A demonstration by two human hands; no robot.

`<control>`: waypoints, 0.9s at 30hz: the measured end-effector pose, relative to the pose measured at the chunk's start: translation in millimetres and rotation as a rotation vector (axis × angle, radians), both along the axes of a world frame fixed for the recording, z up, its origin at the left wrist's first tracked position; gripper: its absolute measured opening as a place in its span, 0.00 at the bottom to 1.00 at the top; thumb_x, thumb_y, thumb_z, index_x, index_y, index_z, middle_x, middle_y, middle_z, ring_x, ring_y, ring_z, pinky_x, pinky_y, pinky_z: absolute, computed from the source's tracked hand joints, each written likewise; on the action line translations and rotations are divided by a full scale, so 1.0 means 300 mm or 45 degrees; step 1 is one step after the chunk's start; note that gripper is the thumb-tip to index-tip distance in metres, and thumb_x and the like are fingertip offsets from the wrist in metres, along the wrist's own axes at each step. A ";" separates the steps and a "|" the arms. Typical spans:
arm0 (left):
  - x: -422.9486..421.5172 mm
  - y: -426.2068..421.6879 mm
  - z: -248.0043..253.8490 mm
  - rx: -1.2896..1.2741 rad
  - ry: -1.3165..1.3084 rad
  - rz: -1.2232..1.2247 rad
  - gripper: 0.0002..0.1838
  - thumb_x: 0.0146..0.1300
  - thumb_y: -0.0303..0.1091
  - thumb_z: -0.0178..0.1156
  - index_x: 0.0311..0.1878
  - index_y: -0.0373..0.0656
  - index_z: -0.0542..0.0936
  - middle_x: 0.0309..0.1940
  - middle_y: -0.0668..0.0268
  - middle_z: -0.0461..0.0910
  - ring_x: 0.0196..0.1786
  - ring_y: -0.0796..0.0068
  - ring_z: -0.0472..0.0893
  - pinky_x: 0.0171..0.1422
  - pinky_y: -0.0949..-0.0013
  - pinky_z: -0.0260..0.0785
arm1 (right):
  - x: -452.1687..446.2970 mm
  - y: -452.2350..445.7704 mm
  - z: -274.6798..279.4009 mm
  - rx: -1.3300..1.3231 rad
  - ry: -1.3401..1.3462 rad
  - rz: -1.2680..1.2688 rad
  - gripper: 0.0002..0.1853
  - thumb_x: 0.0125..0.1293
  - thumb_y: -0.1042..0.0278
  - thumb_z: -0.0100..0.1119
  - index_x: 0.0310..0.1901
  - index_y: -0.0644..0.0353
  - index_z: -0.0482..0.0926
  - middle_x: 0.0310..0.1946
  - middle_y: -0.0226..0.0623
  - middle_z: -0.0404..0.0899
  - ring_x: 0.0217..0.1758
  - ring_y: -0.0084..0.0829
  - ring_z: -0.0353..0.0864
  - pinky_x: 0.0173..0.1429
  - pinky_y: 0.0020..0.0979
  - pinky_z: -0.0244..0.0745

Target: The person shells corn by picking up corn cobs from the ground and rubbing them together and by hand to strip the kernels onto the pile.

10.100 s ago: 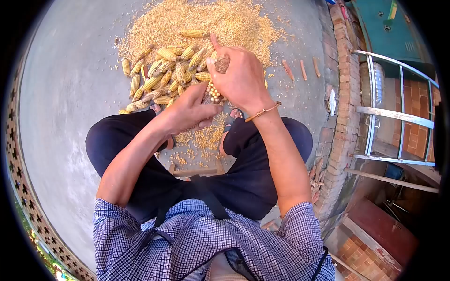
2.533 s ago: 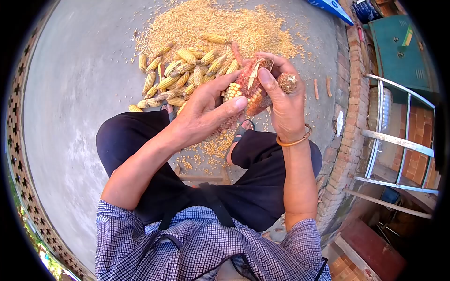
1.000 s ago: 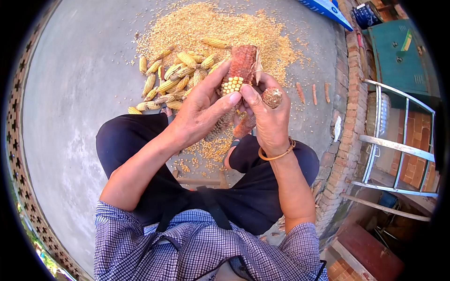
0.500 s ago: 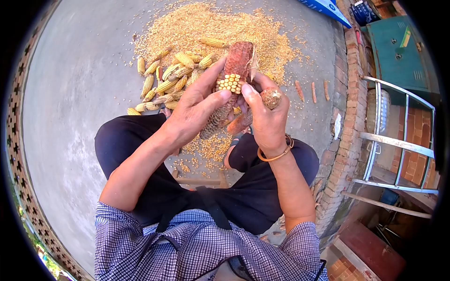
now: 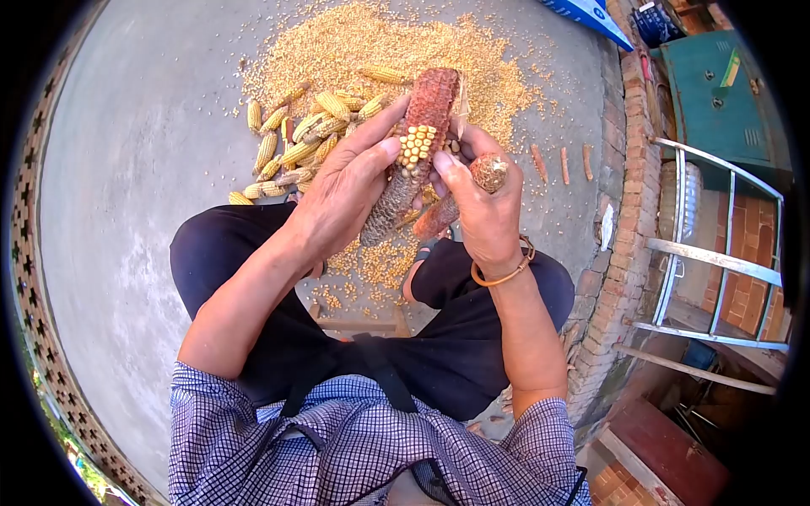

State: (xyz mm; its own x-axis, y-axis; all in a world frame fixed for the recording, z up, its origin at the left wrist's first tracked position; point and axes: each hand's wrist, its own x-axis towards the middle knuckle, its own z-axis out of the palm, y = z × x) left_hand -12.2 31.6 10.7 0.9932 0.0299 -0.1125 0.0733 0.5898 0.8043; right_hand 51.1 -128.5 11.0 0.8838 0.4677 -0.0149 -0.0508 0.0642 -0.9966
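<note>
An ear of corn [image 5: 433, 99], mostly stripped to its reddish cob, is held aslant in front of me. Only a small patch of yellow kernels stays on its middle, with a dry husk scrap at its top. My left hand [image 5: 342, 185] wraps its left side, thumb beside the kernels. A second, bare cob [image 5: 436, 218] passes through my right hand [image 5: 488, 207], its rounded end showing beyond the thumb. The right thumb tip lies at the right edge of the kernel patch. Some right fingers are hidden behind the cobs.
Unshelled corn ears [image 5: 299, 152] lie heaped on the concrete floor [image 5: 126, 211], beside a wide spread of loose kernels [image 5: 380, 42]. More kernels [image 5: 371, 266] lie between my feet. Several thin bare cobs [image 5: 564, 165] rest near the brick edging [image 5: 629, 194]. A metal frame [image 5: 717, 257] stands at right.
The kernel patch looks smaller at its right side, and the ear has turned slightly. My left thumb has shifted a little up and left. Both hands keep their hold.
</note>
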 end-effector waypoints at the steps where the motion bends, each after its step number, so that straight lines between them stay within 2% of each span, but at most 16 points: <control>1: 0.000 -0.001 -0.002 0.044 -0.010 0.004 0.30 0.76 0.35 0.46 0.77 0.35 0.54 0.72 0.54 0.64 0.70 0.65 0.69 0.70 0.62 0.66 | 0.008 -0.001 0.008 0.003 0.013 0.030 0.19 0.67 0.76 0.63 0.58 0.70 0.76 0.42 0.31 0.82 0.44 0.15 0.78 0.46 0.21 0.76; 3: -0.002 -0.004 -0.007 0.130 -0.024 0.011 0.30 0.76 0.35 0.47 0.77 0.37 0.55 0.72 0.54 0.63 0.72 0.64 0.67 0.76 0.61 0.61 | 0.007 0.004 0.030 0.046 0.067 0.047 0.19 0.67 0.75 0.63 0.58 0.70 0.76 0.42 0.31 0.82 0.43 0.15 0.78 0.46 0.21 0.76; 6: 0.000 0.010 -0.025 0.348 -0.041 -0.025 0.30 0.77 0.36 0.49 0.77 0.39 0.55 0.72 0.54 0.63 0.73 0.65 0.66 0.77 0.60 0.60 | -0.013 0.027 0.058 0.112 0.107 0.014 0.19 0.67 0.75 0.63 0.58 0.70 0.76 0.41 0.30 0.82 0.40 0.15 0.78 0.42 0.22 0.77; 11: 0.001 0.009 -0.028 0.310 -0.070 -0.035 0.29 0.78 0.35 0.47 0.78 0.41 0.55 0.72 0.57 0.64 0.71 0.68 0.68 0.73 0.63 0.66 | 0.002 0.019 0.023 0.071 -0.132 0.018 0.16 0.67 0.75 0.63 0.55 0.70 0.76 0.39 0.31 0.82 0.35 0.15 0.79 0.35 0.21 0.78; 14: -0.004 0.013 -0.013 0.272 0.022 -0.055 0.29 0.78 0.34 0.46 0.78 0.42 0.55 0.72 0.58 0.65 0.69 0.69 0.71 0.69 0.64 0.69 | -0.023 0.017 0.015 0.045 -0.031 -0.104 0.15 0.67 0.75 0.63 0.53 0.70 0.77 0.36 0.31 0.82 0.35 0.14 0.79 0.35 0.21 0.77; 18: -0.002 0.000 -0.010 0.273 -0.012 0.000 0.29 0.78 0.33 0.45 0.78 0.42 0.54 0.72 0.58 0.65 0.68 0.69 0.72 0.68 0.65 0.70 | -0.002 0.001 0.047 0.018 0.013 -0.006 0.13 0.67 0.74 0.64 0.51 0.69 0.77 0.31 0.28 0.80 0.32 0.12 0.77 0.32 0.19 0.73; 22: -0.004 0.003 0.002 0.269 -0.020 -0.049 0.29 0.77 0.33 0.46 0.78 0.42 0.55 0.72 0.56 0.64 0.72 0.67 0.68 0.74 0.62 0.65 | -0.007 0.002 0.052 -0.011 -0.002 -0.009 0.11 0.67 0.74 0.64 0.48 0.67 0.78 0.28 0.25 0.78 0.28 0.10 0.74 0.28 0.17 0.68; 27: 0.001 0.005 0.004 0.284 -0.052 -0.047 0.30 0.76 0.33 0.47 0.78 0.41 0.55 0.74 0.55 0.62 0.74 0.64 0.65 0.77 0.60 0.60 | 0.008 -0.007 0.020 0.030 -0.015 -0.025 0.12 0.67 0.71 0.66 0.49 0.66 0.80 0.30 0.24 0.78 0.30 0.10 0.73 0.29 0.19 0.67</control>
